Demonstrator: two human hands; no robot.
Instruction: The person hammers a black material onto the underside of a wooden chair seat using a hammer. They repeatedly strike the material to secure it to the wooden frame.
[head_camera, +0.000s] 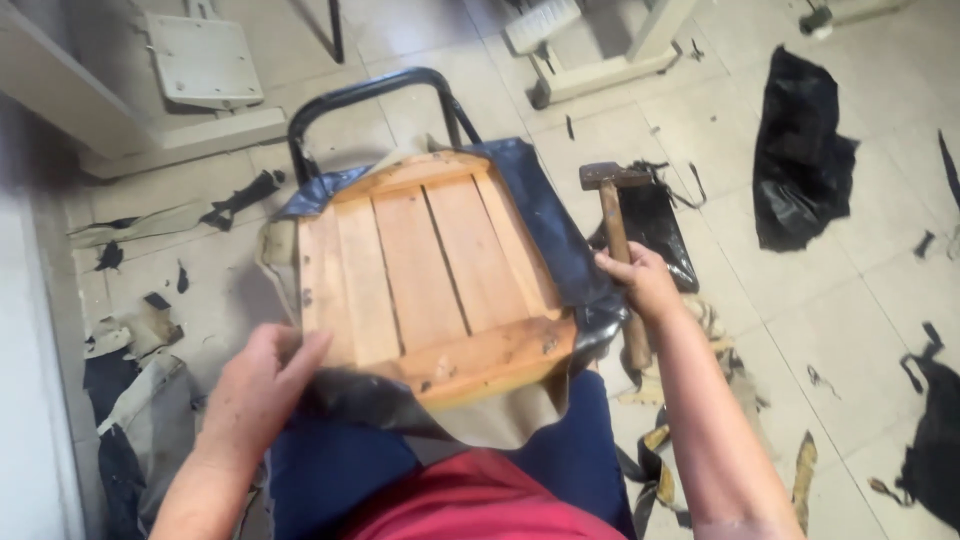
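Observation:
A wooden slatted seat frame lies upside down across my lap, with dark leatherette cover folded around its edges and a tan backing flap hanging at its near side. My left hand presses on the frame's near left corner, over the folded cover. My right hand grips the wooden handle of a hammer just right of the frame; its metal head points away from me.
A black metal chair frame stands behind the seat. Black material scraps and strips litter the tiled floor on the right and left. A beige machine base sits at the far left, a table leg beyond.

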